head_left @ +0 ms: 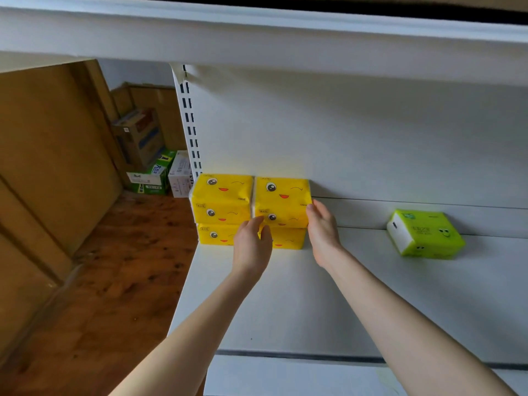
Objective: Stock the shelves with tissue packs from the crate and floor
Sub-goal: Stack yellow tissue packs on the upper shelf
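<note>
The upper yellow tissue pack [281, 200] is stacked on a lower yellow pack [290, 238] at the left end of the white shelf [285, 295], tight beside a second yellow stack [221, 207]. Its front lower edge is touched by the left hand [251, 244], fingers loosely extended. Its right end is pressed by the flat right hand [323, 228]. Nothing is gripped. A green pack [425, 234] lies well apart to the right.

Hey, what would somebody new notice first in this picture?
The bright yellow tissue packs, stacked two by two at the back left of the white shelf. The left hand and right hand both touch the upper right pack. A single green pack sits apart, farther right.
</note>
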`<state>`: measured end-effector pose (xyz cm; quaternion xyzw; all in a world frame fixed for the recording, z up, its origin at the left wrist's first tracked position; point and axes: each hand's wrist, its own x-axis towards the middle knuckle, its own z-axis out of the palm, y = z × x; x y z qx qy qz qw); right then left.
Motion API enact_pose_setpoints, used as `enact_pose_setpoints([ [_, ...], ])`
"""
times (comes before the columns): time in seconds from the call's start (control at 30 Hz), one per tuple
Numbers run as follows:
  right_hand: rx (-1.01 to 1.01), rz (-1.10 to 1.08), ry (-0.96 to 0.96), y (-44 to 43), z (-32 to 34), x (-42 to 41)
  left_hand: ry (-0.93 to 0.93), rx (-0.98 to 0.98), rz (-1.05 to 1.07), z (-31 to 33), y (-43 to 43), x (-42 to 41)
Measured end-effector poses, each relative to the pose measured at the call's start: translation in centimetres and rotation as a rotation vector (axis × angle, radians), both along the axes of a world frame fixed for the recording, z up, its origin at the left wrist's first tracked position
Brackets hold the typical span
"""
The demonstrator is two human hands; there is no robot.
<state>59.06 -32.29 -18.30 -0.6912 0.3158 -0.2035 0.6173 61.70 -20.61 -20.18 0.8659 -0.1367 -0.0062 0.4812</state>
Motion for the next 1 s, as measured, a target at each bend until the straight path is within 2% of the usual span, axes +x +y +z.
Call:
enact_pose_setpoints([
  [0.1,-0.033,0.022,-0.002,0.0,-0.2,-0.5,0.035,0.006,0.011,-0.3,-0.1,-0.2],
  [0.2,-0.02,-0.064,-0.014,-0.2,-1.1,-1.2,0.096,0.003,0.039,-0.7,-0.1,-0.5],
  [0.37,0.181,-0.151,0.108,0.2,-3.2,-1.5,0.14,0.003,0.017,-0.4,-0.4,-0.9],
  [0.5,0.35,-0.152,0.106,0.1,-2.8,-0.6,0.147,-0.001,0.011,-0.2,-0.6,-0.9],
  [0.7,0.348,-0.103,0.104,0.5,-2.5,-0.6,0.166,0.022,0.003,0.1,-0.5,-1.2],
  [0.87,0.209,-0.09,0.174,0.4,-2.6,-2.2,0.191,0.037,0.007,-0.3,0.0,-2.4],
  [1.0,0.175,-0.027,0.186,0.6,-2.1,-4.4,0.196,0.018,0.044,-0.3,0.6,-4.7],
])
